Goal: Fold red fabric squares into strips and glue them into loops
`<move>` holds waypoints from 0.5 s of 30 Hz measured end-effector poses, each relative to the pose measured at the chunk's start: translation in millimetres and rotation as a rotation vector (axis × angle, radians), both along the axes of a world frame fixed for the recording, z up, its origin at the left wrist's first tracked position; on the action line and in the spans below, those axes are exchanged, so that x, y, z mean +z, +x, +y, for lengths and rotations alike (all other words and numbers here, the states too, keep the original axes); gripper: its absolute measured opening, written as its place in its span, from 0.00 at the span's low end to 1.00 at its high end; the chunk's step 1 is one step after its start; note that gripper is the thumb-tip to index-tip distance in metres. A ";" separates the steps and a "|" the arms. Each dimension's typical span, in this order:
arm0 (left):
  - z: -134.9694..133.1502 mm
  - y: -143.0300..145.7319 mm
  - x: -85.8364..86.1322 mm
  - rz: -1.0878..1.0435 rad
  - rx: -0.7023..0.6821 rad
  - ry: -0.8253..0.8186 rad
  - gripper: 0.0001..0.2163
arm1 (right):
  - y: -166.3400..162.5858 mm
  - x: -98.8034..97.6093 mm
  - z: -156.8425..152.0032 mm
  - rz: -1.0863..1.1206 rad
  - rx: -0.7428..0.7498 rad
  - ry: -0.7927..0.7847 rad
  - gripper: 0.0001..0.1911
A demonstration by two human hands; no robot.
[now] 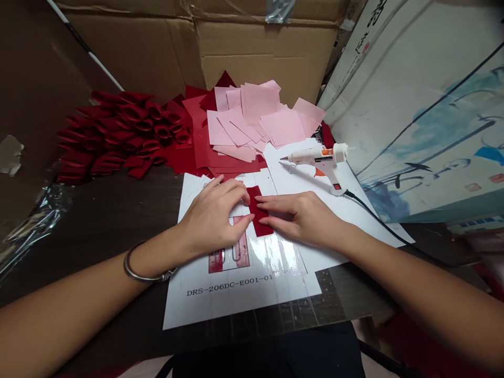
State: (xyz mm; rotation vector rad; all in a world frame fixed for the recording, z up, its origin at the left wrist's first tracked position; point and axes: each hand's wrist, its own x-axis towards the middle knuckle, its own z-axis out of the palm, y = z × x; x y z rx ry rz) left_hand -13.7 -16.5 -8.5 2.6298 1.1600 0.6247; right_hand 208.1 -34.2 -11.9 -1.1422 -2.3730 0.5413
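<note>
A small dark red fabric piece [258,210] lies folded on a laminated white sheet [244,294] printed with a red diagram and a code. My left hand [212,218] presses its left edge, fingers curled and pinched on the fabric. My right hand [303,215] lies flat on the piece's right side, fingertips holding it down. A metal bangle [137,270] is on my left wrist.
A white hot glue gun [318,157] rests on white paper to the right, its black cord [374,215] trailing off. Pink squares [260,118] and dark red squares [205,149] are heaped behind. Several rolled red pieces [114,136] lie at the left. Cardboard walls stand behind.
</note>
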 end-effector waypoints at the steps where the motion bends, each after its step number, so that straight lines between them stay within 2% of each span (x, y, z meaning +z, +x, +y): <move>1: -0.1 -0.1 -0.1 0.002 0.002 0.001 0.08 | 0.0 0.0 -0.1 -0.004 0.003 0.004 0.17; 15: 0.7 -0.3 -0.8 -0.034 0.007 0.045 0.10 | -2.3 0.2 -3.7 -0.071 -0.004 0.043 0.17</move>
